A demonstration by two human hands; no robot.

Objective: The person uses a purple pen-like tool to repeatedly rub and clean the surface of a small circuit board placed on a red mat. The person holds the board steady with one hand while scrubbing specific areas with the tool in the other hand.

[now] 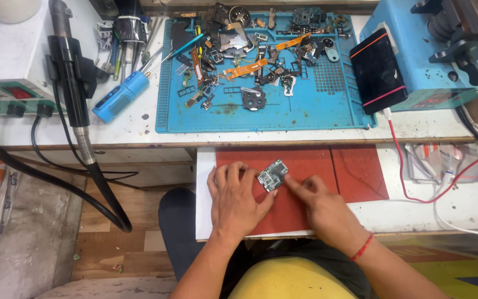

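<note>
on the red mat (305, 199): small circuit board (273, 175), lying flat near the middle
left hand (238, 195): fingers spread loose, pressing the board's left edge
right hand (319, 206): index finger out, tip touching the board's right edge, rest curled
further back on the counter (139, 124): blue work mat (283, 113) covered in phone bits, hot air wand (73, 83)
</note>
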